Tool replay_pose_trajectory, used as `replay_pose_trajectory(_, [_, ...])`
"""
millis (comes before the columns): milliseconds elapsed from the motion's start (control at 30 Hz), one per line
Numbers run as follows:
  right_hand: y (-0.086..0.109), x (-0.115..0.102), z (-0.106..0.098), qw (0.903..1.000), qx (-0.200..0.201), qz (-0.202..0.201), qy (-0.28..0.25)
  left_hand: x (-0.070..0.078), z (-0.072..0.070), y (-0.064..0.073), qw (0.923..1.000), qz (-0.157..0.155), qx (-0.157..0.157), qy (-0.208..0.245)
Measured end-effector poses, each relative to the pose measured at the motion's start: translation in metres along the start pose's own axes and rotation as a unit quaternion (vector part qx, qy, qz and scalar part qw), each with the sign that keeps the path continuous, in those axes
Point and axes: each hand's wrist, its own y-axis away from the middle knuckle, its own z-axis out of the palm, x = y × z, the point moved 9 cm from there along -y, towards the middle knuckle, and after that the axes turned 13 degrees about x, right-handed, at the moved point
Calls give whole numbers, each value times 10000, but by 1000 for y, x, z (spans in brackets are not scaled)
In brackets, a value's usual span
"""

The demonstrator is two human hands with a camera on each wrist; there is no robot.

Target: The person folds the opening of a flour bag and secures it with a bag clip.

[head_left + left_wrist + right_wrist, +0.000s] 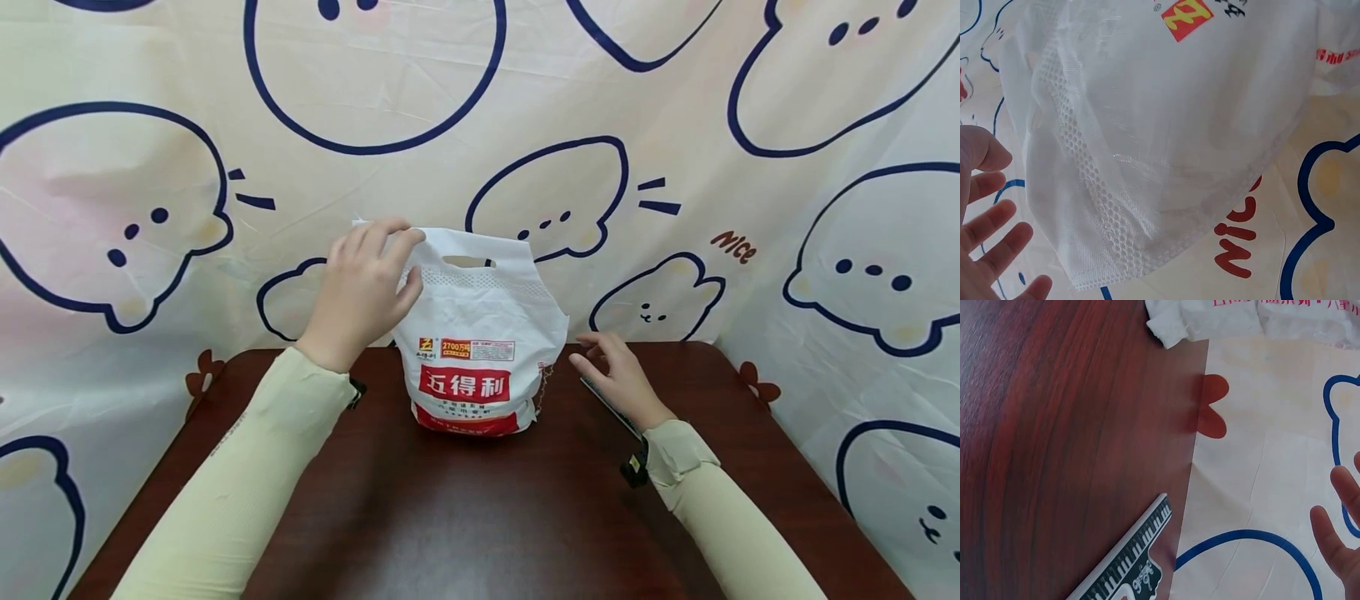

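A white plastic bag (480,308) with a cut-out handle and red Chinese lettering stands upright on the table. My left hand (369,283) is at the bag's upper left corner, fingers bent in the head view. In the left wrist view the left fingers (997,228) are spread beside the mesh band of the bag, pinching nothing. To the right of the bag, my right hand (617,379) hovers with loosely bent fingers over a dark ruler (1141,556) with white marks. Its fingers (1329,540) show apart from the ruler in the right wrist view.
The dark brown wooden table (450,517) reaches back to a cloth backdrop (420,192) printed with blue-outlined cartoon shapes. The same cloth hangs along both sides. The ruler lies near the table's back right part.
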Motion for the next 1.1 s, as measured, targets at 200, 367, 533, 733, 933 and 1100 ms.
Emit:
replay_pose_trajectory(200, [-2,-9,3,9999,66,-144,-26,-2,4,-3,10000,38,-81,-30])
replay_pose_trajectory(367, [-1,-9,5,9998,64,-16,-172,-1,6,-4,9999,85,-114,-42])
replay_pose_trajectory(533, [0,-10,9,9995,91,10,-289,0,10,-5,9997,117,-213,-76])
replay_pose_trajectory(733, [-1,-15,12,9988,209,-177,-398,0,13,-12,9994,183,-260,-152])
replay_pose_trajectory(933, [-2,-20,14,9974,295,-207,-629,0,20,-17,9987,145,-451,-193])
replay_pose_trajectory(1100, [-1,-18,19,9964,236,52,-817,2,26,-19,9986,217,-423,-209])
